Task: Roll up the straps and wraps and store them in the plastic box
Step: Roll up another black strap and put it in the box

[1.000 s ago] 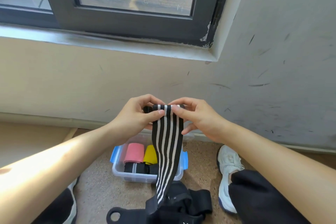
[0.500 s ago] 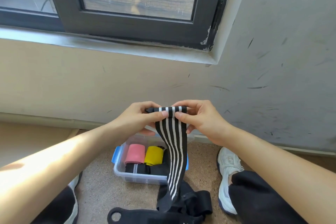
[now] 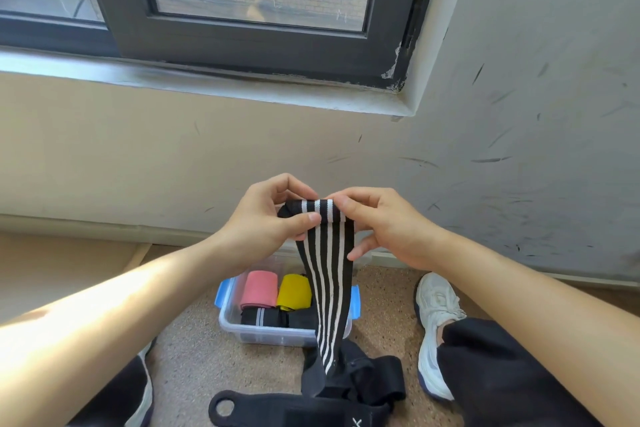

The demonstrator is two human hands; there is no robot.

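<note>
Rolling the top end of the striped wrap (image 3: 327, 274), I have my left hand (image 3: 268, 218) and right hand (image 3: 377, 224) both pinched shut on the small started coil, held high above the plastic box (image 3: 277, 334). Its loose tail hangs down in front of the box onto the black straps (image 3: 346, 388) just nearer me. If my thumbs ease off, I reckon the stretchy coil springs open; uneven turns would likely cone sideways and fit badly beside the pink roll (image 3: 259, 289) inside

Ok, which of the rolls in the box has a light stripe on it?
The black roll at the front left of the box, just below the pink roll; the pink and yellow roll are plain.
</note>
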